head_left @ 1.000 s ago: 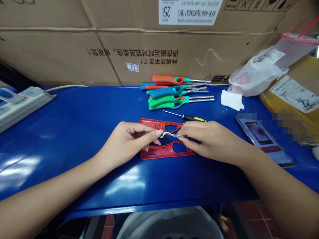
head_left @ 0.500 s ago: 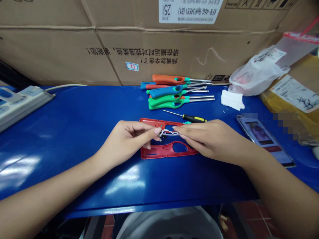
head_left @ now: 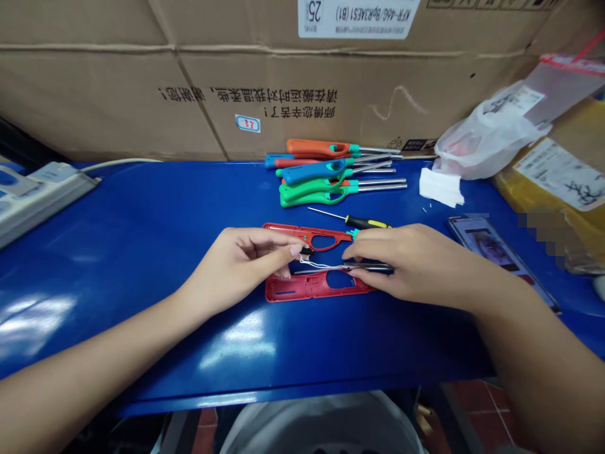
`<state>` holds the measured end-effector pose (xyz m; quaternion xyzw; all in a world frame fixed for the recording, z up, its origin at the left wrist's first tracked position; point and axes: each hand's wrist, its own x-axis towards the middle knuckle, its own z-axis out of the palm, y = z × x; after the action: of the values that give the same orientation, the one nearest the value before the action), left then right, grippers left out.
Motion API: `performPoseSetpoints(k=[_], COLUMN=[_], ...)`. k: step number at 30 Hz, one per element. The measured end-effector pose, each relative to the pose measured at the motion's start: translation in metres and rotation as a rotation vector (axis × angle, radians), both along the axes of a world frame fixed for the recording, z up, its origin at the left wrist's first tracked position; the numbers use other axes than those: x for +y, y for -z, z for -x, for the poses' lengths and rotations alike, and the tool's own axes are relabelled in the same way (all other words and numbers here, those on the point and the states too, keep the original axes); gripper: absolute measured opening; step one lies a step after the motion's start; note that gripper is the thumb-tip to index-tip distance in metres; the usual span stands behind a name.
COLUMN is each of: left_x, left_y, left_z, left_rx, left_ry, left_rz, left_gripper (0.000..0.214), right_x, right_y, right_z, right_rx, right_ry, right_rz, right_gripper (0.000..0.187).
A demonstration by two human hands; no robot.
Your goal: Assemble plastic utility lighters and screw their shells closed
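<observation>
Two red plastic lighter shell halves (head_left: 312,285) lie side by side on the blue table (head_left: 155,246). Above them my left hand (head_left: 246,261) pinches a small black part at the end of thin white wires (head_left: 317,267). My right hand (head_left: 409,258) is closed on a thin metal tube (head_left: 373,268) that the wires run into. Both hands hover just over the red shells.
A pile of assembled long-nosed lighters (head_left: 326,170) lies behind, with a small screwdriver (head_left: 359,221) in front of it. A phone (head_left: 496,249), folded white tissue (head_left: 439,187) and plastic bags (head_left: 491,132) sit at the right. A power strip (head_left: 33,195) is at left, cardboard boxes (head_left: 189,75) behind.
My right hand has slid right, drawing the metal tube out and stretching the white wires straighter. My left hand stays nearly in place, still pinching the wire end.
</observation>
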<state>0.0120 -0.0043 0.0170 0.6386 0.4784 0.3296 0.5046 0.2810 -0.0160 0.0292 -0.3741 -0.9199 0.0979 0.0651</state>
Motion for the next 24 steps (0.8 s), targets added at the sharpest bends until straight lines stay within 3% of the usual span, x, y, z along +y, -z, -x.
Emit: performPoseSetpoints(k=[4,8,15,24], left_x=[0.0,-0.001,-0.008,-0.011], left_y=[0.001,0.003,0.009,0.014], left_z=[0.001,0.003,0.005,-0.001], left_rx=[0.011,0.047,0.204,0.232], left_ry=[0.031,0.12,0.361,0.29], left_rz=[0.003,-0.037,-0.401,-0.53], left_gripper=[0.013,0.017,0.014,0.01], right_x=[0.002,0.003,0.002,0.001], right_y=[-0.008,-0.013,-0.015,-0.01], right_z=[-0.006,-0.012,-0.02,-0.024], right_rx=[0.023,0.062,0.009,-0.027], right_ry=[0.052,0.013,-0.022,-0.019], right_rz=[0.109,0.203,0.281,0.245], right_gripper=[0.012,0.013,0.021,0.023])
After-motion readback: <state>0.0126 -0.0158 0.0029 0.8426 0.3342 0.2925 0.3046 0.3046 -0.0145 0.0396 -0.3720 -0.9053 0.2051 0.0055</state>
